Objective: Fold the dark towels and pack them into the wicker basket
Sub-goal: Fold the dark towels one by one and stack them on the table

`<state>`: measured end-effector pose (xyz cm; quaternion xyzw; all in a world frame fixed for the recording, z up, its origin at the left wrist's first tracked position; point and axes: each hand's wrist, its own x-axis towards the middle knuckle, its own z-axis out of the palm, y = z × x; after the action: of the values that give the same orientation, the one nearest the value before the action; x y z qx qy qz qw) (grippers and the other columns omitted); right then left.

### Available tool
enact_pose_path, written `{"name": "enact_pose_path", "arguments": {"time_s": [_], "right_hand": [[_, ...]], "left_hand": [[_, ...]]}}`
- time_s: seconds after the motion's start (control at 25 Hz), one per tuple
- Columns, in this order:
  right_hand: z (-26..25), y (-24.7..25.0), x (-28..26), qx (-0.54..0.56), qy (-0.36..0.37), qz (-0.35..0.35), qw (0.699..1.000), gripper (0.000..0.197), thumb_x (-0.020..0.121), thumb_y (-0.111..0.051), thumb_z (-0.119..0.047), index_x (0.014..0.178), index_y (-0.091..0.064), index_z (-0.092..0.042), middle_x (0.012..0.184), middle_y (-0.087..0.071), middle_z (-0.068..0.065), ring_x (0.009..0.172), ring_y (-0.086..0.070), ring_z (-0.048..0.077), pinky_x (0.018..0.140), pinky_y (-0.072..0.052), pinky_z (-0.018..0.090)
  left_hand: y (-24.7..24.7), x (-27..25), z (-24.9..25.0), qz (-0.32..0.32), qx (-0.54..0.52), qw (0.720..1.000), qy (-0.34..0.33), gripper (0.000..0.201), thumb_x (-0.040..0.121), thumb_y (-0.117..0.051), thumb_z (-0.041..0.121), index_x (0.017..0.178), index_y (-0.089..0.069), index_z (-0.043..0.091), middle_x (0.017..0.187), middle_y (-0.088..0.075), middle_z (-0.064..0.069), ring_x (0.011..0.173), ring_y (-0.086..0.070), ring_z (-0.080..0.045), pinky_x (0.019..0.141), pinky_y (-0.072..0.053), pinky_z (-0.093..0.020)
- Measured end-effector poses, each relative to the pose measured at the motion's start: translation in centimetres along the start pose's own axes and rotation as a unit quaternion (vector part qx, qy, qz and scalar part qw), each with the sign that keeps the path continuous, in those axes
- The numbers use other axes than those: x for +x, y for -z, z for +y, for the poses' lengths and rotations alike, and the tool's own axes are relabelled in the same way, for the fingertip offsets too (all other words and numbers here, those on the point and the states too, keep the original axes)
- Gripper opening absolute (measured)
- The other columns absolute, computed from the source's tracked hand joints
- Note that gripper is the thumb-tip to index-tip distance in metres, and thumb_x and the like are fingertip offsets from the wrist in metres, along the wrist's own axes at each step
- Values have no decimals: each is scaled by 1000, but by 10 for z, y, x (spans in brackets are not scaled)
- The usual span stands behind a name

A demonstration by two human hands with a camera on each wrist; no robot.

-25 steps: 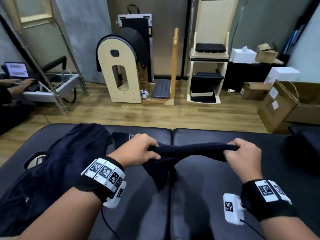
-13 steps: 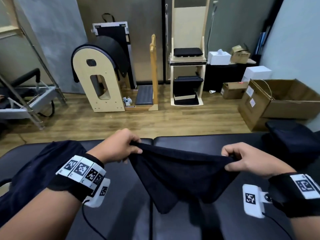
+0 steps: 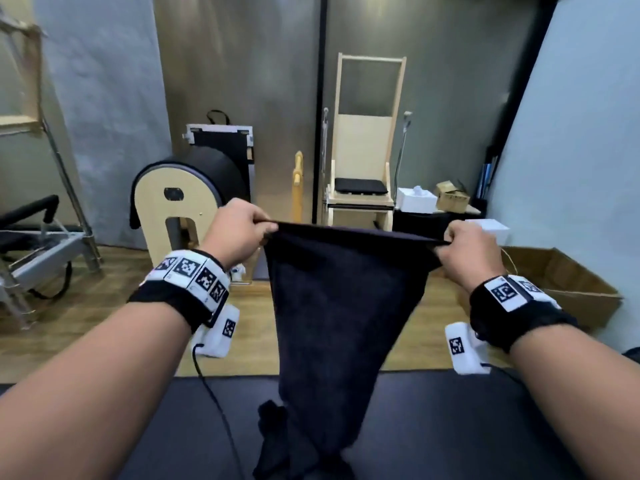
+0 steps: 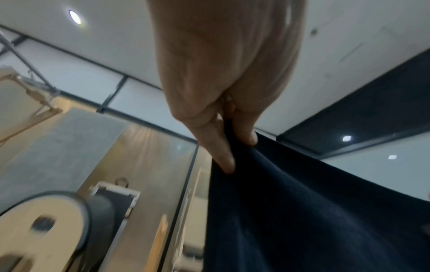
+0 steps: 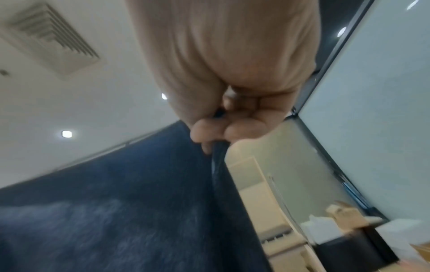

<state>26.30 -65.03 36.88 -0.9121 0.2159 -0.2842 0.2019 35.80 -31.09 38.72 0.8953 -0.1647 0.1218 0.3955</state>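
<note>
A dark towel [image 3: 341, 317] hangs in the air, stretched by its top edge between my two hands. My left hand [image 3: 239, 230] pinches the top left corner, thumb and fingers closed on the cloth [image 4: 235, 147]. At the top right corner my right hand [image 3: 467, 247] grips the towel [image 5: 218, 147] the same way. The towel narrows downward and its bottom end touches the black padded table [image 3: 450, 427]. The wicker basket is not in view.
Beyond the table lies a wooden floor with a rounded wooden barrel [image 3: 183, 216], a wooden chair frame [image 3: 363, 188], a metal-framed bench [image 3: 38, 251] at the left and an open cardboard box [image 3: 561, 285] at the right. A cable [image 3: 214, 400] trails from my left wrist.
Both hands have lifted the towel from table height to well above it, so it now hangs down lengthwise. My view has tilted up; the towel pile at the left is out of sight.
</note>
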Motion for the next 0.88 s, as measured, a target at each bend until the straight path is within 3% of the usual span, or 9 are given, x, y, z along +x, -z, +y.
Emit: {"name": "enact_pose_path", "arguments": {"time_s": [0.04, 0.12, 0.2, 0.32, 0.4, 0.52, 0.64, 0.76, 0.88], "right_hand": [[-12, 13, 12, 39, 0, 50, 998, 12, 74, -60, -5, 69, -48, -7, 65, -60, 9, 68, -68, 33, 59, -52, 33], [-33, 46, 24, 179, 9, 87, 980, 17, 73, -52, 3, 65, -44, -10, 59, -60, 9, 56, -72, 28, 55, -61, 43], [-35, 72, 23, 255, 30, 120, 959, 25, 71, -50, 8, 62, -41, -14, 61, -58, 8, 53, -72, 27, 52, -61, 46], [-11, 97, -1, 152, 66, 160, 973, 17, 66, -57, 7, 64, -46, -6, 61, -52, 4, 67, -54, 35, 60, -45, 33], [16, 100, -26, 122, 90, 146, 978, 17, 65, -59, 6, 64, -47, -5, 64, -57, 7, 72, -51, 36, 63, -41, 36], [76, 101, -75, 88, 106, 73, 988, 30, 66, -65, 3, 61, -43, -16, 67, -64, 4, 68, -60, 33, 61, -49, 37], [141, 100, -130, 137, 60, -85, 985, 38, 70, -64, 9, 60, -38, -17, 71, -70, 0, 55, -70, 18, 45, -52, 30], [201, 92, -193, 112, 63, -180, 975, 47, 66, -73, 8, 56, -35, -18, 66, -74, -7, 65, -72, 9, 60, -55, 26], [256, 88, -259, 99, 68, -262, 958, 45, 67, -75, 2, 58, -37, -19, 70, -74, -15, 71, -71, 4, 68, -56, 25]], "left_hand": [[19, 11, 20, 56, 43, 996, -53, 13, 88, -69, 18, 89, -79, 9, 80, -75, -8, 79, -71, -22, 74, -53, -27], [55, 19, 55, 125, 98, 977, -140, 16, 86, -68, 15, 96, -79, 9, 101, -77, -7, 102, -68, -25, 95, -50, -31], [75, 9, 79, 163, 124, 957, -203, 17, 84, -66, 11, 94, -79, 7, 109, -75, -6, 110, -66, -26, 102, -47, -39], [73, -25, 94, 170, 141, 947, -234, 17, 84, -66, 5, 95, -79, 6, 108, -75, -7, 107, -68, -26, 100, -49, -38], [55, -55, 91, 161, 155, 948, -225, 19, 85, -65, 4, 99, -78, 6, 110, -75, -7, 107, -68, -25, 100, -49, -33], [9, -124, 81, 124, 146, 964, -182, 16, 86, -67, 4, 98, -77, 7, 114, -73, -5, 107, -67, -22, 98, -45, -27], [-45, -203, 63, 83, 145, 974, -156, 13, 81, -72, 3, 91, -78, 9, 108, -75, -3, 101, -70, -23, 92, -48, -25], [-93, -281, 42, 30, 153, 979, -130, 11, 76, -73, 6, 82, -77, 14, 94, -77, -2, 90, -73, -25, 81, -54, -30], [-128, -355, 27, -64, 185, 980, -45, 10, 81, -66, 19, 87, -75, 19, 89, -76, 1, 91, -70, -27, 77, -55, -35]]}}
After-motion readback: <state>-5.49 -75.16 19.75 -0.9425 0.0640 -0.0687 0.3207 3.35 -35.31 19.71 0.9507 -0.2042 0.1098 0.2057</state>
